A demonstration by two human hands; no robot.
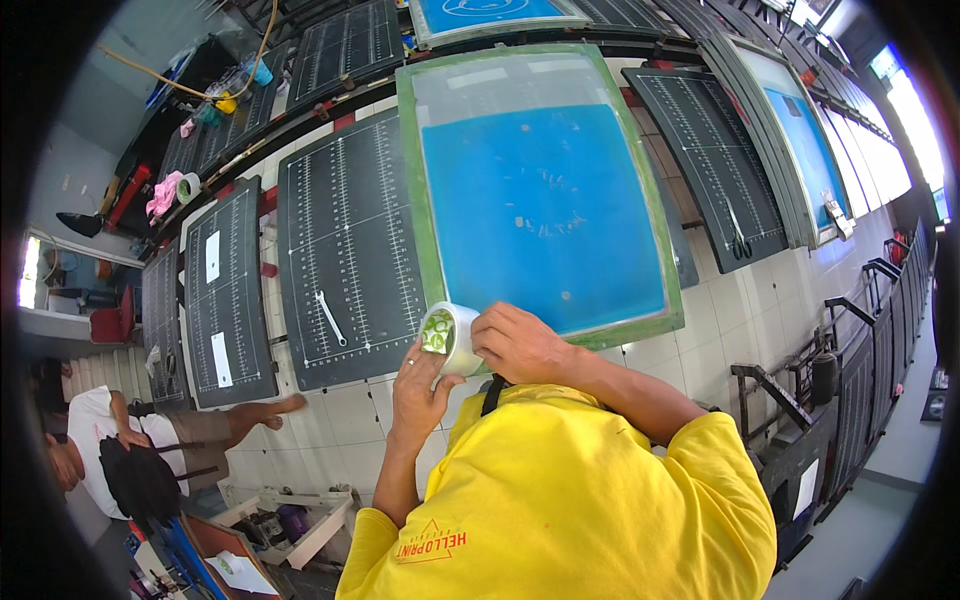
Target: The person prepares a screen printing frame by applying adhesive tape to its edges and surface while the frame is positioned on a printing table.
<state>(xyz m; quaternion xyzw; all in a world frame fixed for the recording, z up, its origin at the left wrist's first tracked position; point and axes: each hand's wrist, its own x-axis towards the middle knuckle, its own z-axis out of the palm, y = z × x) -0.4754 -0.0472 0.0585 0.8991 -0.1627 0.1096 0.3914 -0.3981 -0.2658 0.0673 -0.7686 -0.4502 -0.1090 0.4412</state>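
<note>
Both hands on tape roll (pixel 449 338), centre frame, just below screen-print frame (pixel 540 190) lower edge. Left hand (pixel 418 385) cups roll from below, fingers curled around it. Right hand (pixel 520 343) pinches at roll's rim from the right. Roll's open core faces left. Tape end hidden by fingers; yellow shirt (pixel 570 490) covers the forearms' lower parts.

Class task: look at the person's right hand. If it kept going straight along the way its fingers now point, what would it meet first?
The right hand points left, fingers on the roll of tape. Going on, it would likely meet the roll first, then the left hand holding it.
</note>
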